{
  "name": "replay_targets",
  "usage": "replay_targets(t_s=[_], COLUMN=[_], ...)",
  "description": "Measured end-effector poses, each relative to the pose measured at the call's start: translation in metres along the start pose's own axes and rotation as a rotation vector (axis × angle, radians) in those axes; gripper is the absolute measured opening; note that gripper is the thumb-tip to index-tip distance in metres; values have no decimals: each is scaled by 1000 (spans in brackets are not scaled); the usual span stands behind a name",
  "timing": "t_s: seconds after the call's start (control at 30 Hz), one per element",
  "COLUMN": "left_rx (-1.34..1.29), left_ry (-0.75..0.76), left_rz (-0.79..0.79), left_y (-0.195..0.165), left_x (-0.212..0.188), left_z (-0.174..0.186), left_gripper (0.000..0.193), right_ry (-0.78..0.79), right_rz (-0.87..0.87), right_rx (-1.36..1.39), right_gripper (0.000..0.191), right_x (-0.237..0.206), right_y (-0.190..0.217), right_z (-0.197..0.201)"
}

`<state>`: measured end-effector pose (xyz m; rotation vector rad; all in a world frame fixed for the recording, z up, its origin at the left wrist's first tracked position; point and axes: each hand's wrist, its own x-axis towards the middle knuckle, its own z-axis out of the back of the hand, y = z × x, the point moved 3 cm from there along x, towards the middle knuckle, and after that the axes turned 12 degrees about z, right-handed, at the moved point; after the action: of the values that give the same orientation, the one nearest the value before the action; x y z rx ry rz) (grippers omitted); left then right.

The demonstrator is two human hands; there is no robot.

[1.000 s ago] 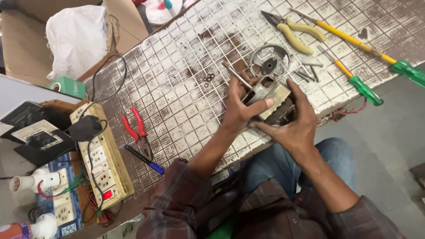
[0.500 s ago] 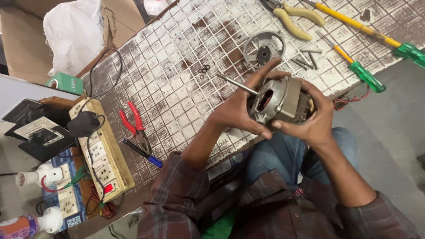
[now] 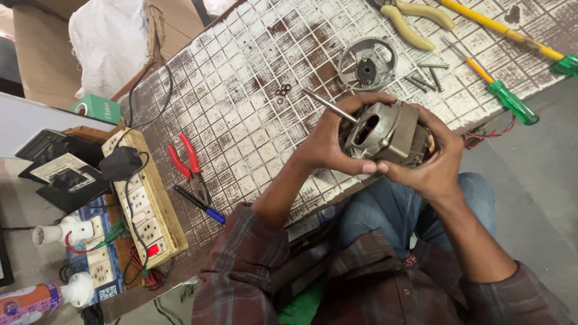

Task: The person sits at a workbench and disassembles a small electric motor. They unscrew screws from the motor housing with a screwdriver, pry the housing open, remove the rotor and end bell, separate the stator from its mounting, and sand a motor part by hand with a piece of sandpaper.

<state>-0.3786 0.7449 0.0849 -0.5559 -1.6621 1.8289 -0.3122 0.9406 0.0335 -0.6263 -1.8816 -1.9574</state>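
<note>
We have lifted the motor (image 3: 385, 132) off the tabletop (image 3: 241, 90) — left hand (image 3: 331, 141) and right hand (image 3: 430, 165) both clasp it mid-frame.

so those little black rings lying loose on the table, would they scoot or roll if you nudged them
Probably yes. The small black rings look tiny and light, so a nudge would likely scatter them. Being round, one set on edge could roll. The table has a worn, gridded surface, which may catch them a little, and they look fiddly to pinch up.
</note>
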Motion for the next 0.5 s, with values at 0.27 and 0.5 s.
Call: replay_targets(t_s=[0.27, 0.5], left_rx=[-80, -318], left_ry=[-28, -69], left_rz=[29, 34], left_y=[6, 7], left_x=[1, -2], left_z=[10, 15], left_gripper=[95, 111], right_ry=[-27, -21], right_rz=[-12, -39], right_rx=[-1, -21], right_gripper=[90, 89], right_x=[2, 3], right_y=[4, 7], right_z=[-4, -4])
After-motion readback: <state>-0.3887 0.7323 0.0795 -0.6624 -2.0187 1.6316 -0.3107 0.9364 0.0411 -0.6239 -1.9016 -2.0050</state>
